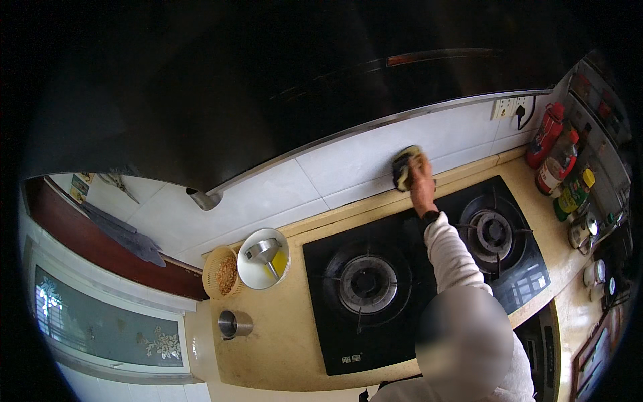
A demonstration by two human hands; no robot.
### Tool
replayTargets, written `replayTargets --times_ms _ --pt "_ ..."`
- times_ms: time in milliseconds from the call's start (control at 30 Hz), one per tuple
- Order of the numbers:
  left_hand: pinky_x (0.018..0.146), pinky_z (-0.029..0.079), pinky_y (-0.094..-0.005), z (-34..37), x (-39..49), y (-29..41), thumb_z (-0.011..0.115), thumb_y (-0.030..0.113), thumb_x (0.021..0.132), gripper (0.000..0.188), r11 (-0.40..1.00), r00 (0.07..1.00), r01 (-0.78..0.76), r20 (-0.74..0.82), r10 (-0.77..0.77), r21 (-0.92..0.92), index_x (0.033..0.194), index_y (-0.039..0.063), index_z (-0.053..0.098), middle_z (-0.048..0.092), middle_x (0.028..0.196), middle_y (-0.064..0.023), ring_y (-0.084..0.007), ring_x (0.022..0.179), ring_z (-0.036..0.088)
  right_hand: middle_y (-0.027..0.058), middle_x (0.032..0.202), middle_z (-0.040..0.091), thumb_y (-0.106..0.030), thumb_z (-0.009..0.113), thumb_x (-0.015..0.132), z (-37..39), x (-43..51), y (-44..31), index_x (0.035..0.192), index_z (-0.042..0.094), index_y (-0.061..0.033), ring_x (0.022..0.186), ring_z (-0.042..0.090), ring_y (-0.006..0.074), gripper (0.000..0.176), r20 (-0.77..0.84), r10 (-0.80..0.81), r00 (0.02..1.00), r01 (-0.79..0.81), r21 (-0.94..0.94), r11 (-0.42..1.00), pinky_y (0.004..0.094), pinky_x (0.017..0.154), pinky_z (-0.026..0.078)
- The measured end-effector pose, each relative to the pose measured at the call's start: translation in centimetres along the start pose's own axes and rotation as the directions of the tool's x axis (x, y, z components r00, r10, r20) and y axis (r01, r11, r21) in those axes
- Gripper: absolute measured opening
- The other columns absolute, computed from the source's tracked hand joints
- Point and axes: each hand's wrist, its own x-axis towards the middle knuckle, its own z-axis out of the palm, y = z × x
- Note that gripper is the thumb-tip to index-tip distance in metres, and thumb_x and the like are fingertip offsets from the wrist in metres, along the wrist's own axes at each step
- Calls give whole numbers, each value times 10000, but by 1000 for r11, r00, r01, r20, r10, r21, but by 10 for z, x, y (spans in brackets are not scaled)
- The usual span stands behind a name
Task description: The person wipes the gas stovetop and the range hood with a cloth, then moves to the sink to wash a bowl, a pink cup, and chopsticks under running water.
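My right hand (423, 182) grips a bunched dark-and-yellow cloth (402, 168) against the white tiled wall (351, 166) behind the stove. My arm, in a pale sleeve (454, 251) with a dark band at the wrist, reaches across the black glass gas hob (321, 321). The left burner (368, 284) lies left of the arm and the right burner (495, 228) to its right; neither has a pot on it. My left hand is out of view. A blurred patch hides part of the arm and the hob's front edge.
A dark range hood (301, 100) overhangs the wall. Left of the hob stand a white bowl (246, 281) holding a metal funnel and yellow liquid, a basket (210, 269) of nuts or beans, and a metal cup (241, 323). Several bottles (557, 163) stand at right, below sockets (504, 108).
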Motion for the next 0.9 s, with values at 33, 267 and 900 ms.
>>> replayTargets --times_ms 33,267,900 --pt "739 544 -351 1 -4 1 581 233 928 259 1000 1000 3 -4 -3 8 1055 10 545 621 890 -133 -220 772 604 198 1300 461 -145 602 845 -7 11 -3 1276 489 1 1178 458 355 469 -103 12 995 -17 -55 998 373 991 377" --pt "708 544 -314 0 -16 -3 600 228 917 269 998 998 -59 -15 60 24 1038 -5 541 611 877 -149 -211 776 593 300 1259 395 -79 642 715 -3 90 -43 1239 422 84 1134 408 423 591 -373 -397 839 187 -487 853 447 987 328" --pt "537 582 -366 35 -23 -8 669 125 853 228 959 970 -240 3 243 -151 1000 -24 579 638 770 -197 -254 626 624 122 1268 477 -43 595 745 -81 129 -94 1242 530 -121 1271 372 343 507 213 -726 654 542 -802 253 495 1118 234"
